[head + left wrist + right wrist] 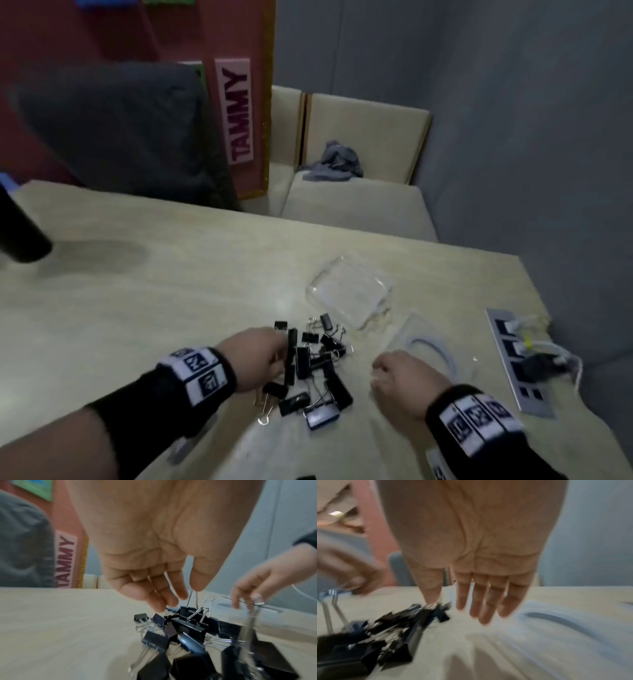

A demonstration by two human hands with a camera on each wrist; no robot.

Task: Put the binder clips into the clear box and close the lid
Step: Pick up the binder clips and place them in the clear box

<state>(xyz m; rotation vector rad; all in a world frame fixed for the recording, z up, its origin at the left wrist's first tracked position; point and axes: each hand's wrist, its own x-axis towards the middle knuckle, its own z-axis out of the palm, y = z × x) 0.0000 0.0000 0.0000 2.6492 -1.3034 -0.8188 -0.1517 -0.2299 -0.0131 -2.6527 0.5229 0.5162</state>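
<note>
Several black binder clips (310, 370) lie in a loose pile on the beige table (154, 308), between my two hands. My left hand (281, 353) reaches into the pile from the left. In the left wrist view its thumb and forefinger pinch the wire handle of one binder clip (193, 596). My right hand (376, 373) hovers right of the pile with straight fingers (481, 601) and holds nothing. The clear box (349, 291) stands open just beyond the pile. Its clear lid (423, 342) lies flat beside it, under my right hand.
A grey socket panel (513, 363) with plugged cables sits in the table at the right edge. A black cylinder (20, 233) stands at the far left. A dark chair back (120, 130) and beige chairs with a grey cloth (332, 164) stand beyond the table.
</note>
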